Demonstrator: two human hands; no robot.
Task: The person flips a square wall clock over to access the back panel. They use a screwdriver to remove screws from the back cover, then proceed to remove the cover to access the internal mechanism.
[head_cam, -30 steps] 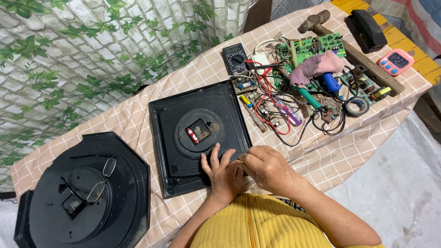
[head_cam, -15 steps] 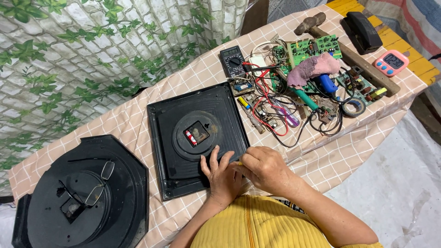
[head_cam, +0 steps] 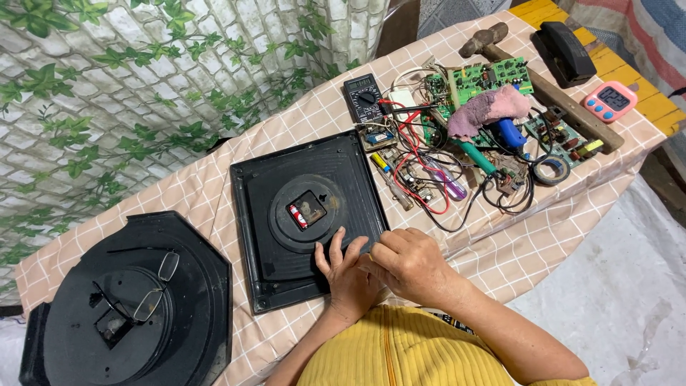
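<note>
Checked cloth covers your table (head_cam: 500, 250), with a leaf-printed wall behind it. Since a second ago almost nothing has moved: your hands stay at the near edge of the square black clock back (head_cam: 307, 214), and only the view has drifted slightly. That clock back lies flat at mid-table, face down, its sides running slantwise to the table edge and its near right corner under your hands; being square, it has no long axis. Its movement (head_cam: 306, 210) sits in the round centre. Your left hand (head_cam: 348, 275) rests flat on the panel, fingers spread, gripping nothing. Your right hand (head_cam: 409, 264) is curled beside it, touching it; whether it pinches anything is hidden. To the left, an octagonal clock back (head_cam: 193, 300) carries glasses (head_cam: 153, 286) and is cut off by the frame. A multimeter (head_cam: 365, 96), wires (head_cam: 429, 171) and circuit boards (head_cam: 493, 75) lie beyond.
</note>
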